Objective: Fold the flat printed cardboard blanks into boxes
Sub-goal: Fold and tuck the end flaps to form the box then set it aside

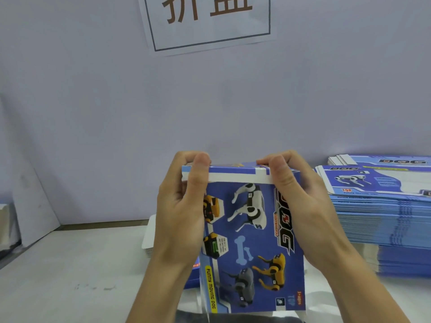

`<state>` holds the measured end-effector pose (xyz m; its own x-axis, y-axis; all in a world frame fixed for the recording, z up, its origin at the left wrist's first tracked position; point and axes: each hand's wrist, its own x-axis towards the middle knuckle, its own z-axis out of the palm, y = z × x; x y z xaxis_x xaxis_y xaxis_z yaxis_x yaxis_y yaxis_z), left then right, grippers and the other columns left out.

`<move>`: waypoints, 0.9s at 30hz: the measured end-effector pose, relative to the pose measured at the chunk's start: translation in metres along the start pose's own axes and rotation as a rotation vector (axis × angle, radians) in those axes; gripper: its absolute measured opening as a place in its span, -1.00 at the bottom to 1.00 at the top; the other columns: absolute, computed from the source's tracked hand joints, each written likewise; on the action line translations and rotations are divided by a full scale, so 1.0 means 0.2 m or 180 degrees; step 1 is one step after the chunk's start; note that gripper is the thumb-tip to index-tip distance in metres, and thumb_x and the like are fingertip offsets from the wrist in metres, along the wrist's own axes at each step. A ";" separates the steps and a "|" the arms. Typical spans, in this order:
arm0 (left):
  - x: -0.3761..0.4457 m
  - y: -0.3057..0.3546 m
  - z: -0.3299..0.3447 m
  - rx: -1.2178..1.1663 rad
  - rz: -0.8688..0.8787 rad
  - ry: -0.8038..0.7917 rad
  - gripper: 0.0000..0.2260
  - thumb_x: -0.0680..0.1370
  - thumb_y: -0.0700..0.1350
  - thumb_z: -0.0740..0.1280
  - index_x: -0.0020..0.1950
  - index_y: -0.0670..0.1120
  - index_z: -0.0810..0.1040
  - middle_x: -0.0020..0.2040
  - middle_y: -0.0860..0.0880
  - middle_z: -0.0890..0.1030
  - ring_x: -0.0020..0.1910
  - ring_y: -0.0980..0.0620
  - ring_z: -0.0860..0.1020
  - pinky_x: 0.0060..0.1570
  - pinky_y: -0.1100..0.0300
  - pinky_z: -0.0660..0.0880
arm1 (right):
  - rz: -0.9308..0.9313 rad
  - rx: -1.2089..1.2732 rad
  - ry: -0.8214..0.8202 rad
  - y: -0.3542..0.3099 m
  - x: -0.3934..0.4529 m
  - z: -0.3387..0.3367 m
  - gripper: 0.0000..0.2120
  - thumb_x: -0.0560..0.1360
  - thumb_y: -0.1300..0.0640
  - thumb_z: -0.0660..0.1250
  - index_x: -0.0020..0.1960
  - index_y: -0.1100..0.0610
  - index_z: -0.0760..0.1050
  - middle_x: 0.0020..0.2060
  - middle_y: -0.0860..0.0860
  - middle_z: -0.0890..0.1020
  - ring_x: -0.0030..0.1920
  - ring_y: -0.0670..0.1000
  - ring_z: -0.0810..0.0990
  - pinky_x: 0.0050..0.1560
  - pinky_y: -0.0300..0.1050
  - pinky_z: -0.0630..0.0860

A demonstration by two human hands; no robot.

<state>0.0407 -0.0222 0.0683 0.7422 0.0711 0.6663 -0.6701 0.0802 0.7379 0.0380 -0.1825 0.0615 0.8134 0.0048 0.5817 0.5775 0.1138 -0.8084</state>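
Observation:
A blue printed cardboard box point(251, 248) with robot dog pictures stands upright in front of me, its printed face toward the camera. My left hand point(184, 206) grips its upper left corner, thumb on the front and fingers curled over the top edge. My right hand point(296, 197) grips the upper right corner the same way, thumb pressing on the white top flap. A tall stack of flat blue blanks point(384, 220) lies on the table at the right.
A grey table point(70, 271) runs under the box, with a plain wall behind it. A small pile of white card pieces point(149, 238) sits behind my left hand. A paper sign point(207, 22) hangs on the wall above.

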 end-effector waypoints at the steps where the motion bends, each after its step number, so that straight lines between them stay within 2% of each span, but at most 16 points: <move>1: 0.00 0.01 0.00 -0.0012 -0.0032 0.0014 -0.64 0.48 0.28 0.24 -0.03 -0.01 0.47 -0.31 0.00 0.65 -0.30 0.04 0.68 -0.45 0.20 0.57 | 0.0042 -0.0031 -0.0043 -0.01 0.00 -0.01 -0.50 0.35 -0.38 0.32 0.01 0.01 0.48 -0.25 0.06 0.72 -0.28 0.07 0.73 -0.39 -0.10 0.62; 3: 0.00 0.01 0.00 0.0010 -0.0075 0.0067 -0.66 0.49 0.33 0.23 -0.05 0.07 0.48 -0.28 -0.09 0.61 -0.26 -0.01 0.67 -0.40 0.11 0.57 | 0.0120 0.0025 -0.0213 -0.02 0.00 -0.02 -0.47 0.34 -0.42 0.34 0.06 -0.03 0.50 -0.18 0.07 0.73 -0.20 0.09 0.74 -0.31 -0.01 0.66; 5: -0.01 0.02 0.00 0.0034 -0.0100 0.0162 -0.67 0.46 0.36 0.22 -0.10 0.12 0.50 -0.22 -0.20 0.56 -0.24 -0.02 0.65 -0.38 0.09 0.55 | 0.0169 0.0286 -0.0325 -0.01 -0.01 -0.02 -0.65 0.43 -0.30 0.35 0.09 -0.12 0.53 -0.01 0.06 0.71 -0.06 0.12 0.74 -0.14 0.11 0.67; 6: -0.01 0.02 0.01 0.0039 -0.0123 0.0189 -0.65 0.44 0.38 0.22 -0.11 0.11 0.50 -0.21 -0.23 0.54 -0.24 -0.03 0.64 -0.37 0.07 0.54 | 0.0179 0.0349 -0.0288 -0.01 -0.01 -0.02 -0.75 0.47 -0.22 0.33 0.09 -0.15 0.55 0.05 0.05 0.69 -0.03 0.12 0.73 -0.12 0.09 0.68; 8: -0.01 0.02 0.01 -0.0039 -0.0215 0.0213 -0.59 0.43 0.36 0.24 -0.08 0.03 0.49 -0.23 -0.22 0.56 -0.23 -0.07 0.64 -0.36 0.05 0.54 | 0.0175 0.0306 -0.0175 0.00 -0.02 -0.01 -0.80 0.47 -0.13 0.29 0.05 -0.14 0.57 -0.01 0.07 0.71 -0.10 0.10 0.74 -0.24 -0.02 0.67; 10: 0.00 0.02 0.01 -0.0145 -0.0332 0.0227 -0.55 0.39 0.34 0.25 -0.05 -0.03 0.47 -0.26 -0.16 0.61 -0.24 -0.04 0.65 -0.38 0.11 0.58 | 0.0131 0.0198 -0.0139 -0.01 -0.02 0.01 -0.79 0.46 -0.15 0.29 0.02 -0.11 0.58 -0.13 0.09 0.73 -0.16 0.09 0.74 -0.32 -0.08 0.66; 13: 0.00 0.01 0.01 -0.0141 -0.0431 0.0239 -0.54 0.40 0.40 0.33 -0.08 0.02 0.48 -0.20 -0.23 0.61 -0.22 -0.12 0.60 -0.31 0.04 0.58 | 0.0046 0.0053 -0.0122 -0.03 -0.01 0.02 -0.72 0.41 -0.23 0.31 0.01 -0.11 0.58 -0.18 0.09 0.74 -0.20 0.10 0.74 -0.33 -0.02 0.68; 15: 0.00 0.01 0.00 -0.0179 -0.0423 0.0281 -0.57 0.39 0.39 0.34 -0.09 0.03 0.48 -0.20 -0.21 0.63 -0.22 -0.12 0.62 -0.32 0.07 0.59 | 0.0006 -0.0019 -0.0136 -0.04 -0.01 0.02 -0.65 0.37 -0.29 0.31 0.03 -0.12 0.57 -0.18 0.08 0.74 -0.21 0.09 0.74 -0.33 0.00 0.68; 19: 0.00 0.00 0.00 -0.0159 -0.0246 0.0438 -0.53 0.37 0.35 0.24 -0.10 -0.05 0.48 -0.23 -0.23 0.61 -0.28 -0.06 0.64 -0.39 0.17 0.57 | -0.0138 -0.0086 -0.0027 -0.01 -0.02 0.04 -0.57 0.33 -0.30 0.35 0.11 -0.12 0.52 -0.06 -0.02 0.71 -0.18 0.00 0.74 -0.37 -0.19 0.61; 22: 0.01 0.01 -0.01 -0.0170 -0.0227 0.0557 -0.48 0.34 0.37 0.22 -0.11 -0.08 0.51 -0.28 -0.03 0.66 -0.30 0.07 0.66 -0.42 0.28 0.56 | -0.0266 -0.0225 -0.0044 0.00 -0.02 0.04 -0.53 0.35 -0.23 0.38 0.21 -0.10 0.49 0.06 -0.08 0.68 -0.09 -0.07 0.73 -0.28 -0.28 0.60; 24: 0.02 0.02 -0.03 -0.0079 -0.0258 0.0624 -0.42 0.31 0.40 0.21 -0.11 -0.12 0.52 -0.30 0.05 0.63 -0.31 0.13 0.61 -0.39 0.34 0.54 | -0.0278 -0.0349 -0.0148 0.01 -0.02 0.04 -0.48 0.32 -0.25 0.35 0.25 -0.15 0.45 0.13 -0.16 0.66 -0.02 -0.11 0.71 -0.20 -0.29 0.61; 27: 0.02 0.03 -0.04 -0.0148 -0.0394 0.0615 -0.42 0.29 0.39 0.24 -0.13 -0.14 0.49 -0.24 -0.07 0.62 -0.27 -0.01 0.60 -0.35 0.23 0.55 | -0.0332 -0.0393 -0.0153 0.01 -0.02 0.05 -0.52 0.39 -0.28 0.33 0.27 -0.18 0.42 0.15 -0.24 0.63 0.02 -0.15 0.69 -0.12 -0.32 0.59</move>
<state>0.0410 -0.0133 0.0744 0.8081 0.2465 0.5350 -0.5766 0.1455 0.8040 0.0350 -0.1734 0.0589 0.7459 0.0471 0.6644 0.6653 -0.0067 -0.7465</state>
